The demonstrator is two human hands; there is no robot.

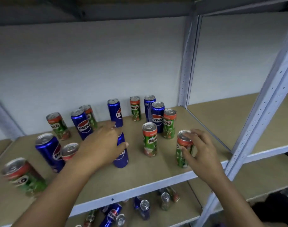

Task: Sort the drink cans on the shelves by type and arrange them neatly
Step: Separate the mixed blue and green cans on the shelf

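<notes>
The right hand (200,149) curls its fingers & thumb round a Milo can (183,149). It stands up, top to the ceiling, near the front edge of the shelf (140,179), w/ bare board to its right. The left hand (101,145) wraps a Pepsi can (122,154), thumb on its side. That one stands up too, mid-shelf; its top is hidden, so the grip is prob. firm. More cans stand behind & left.
</notes>
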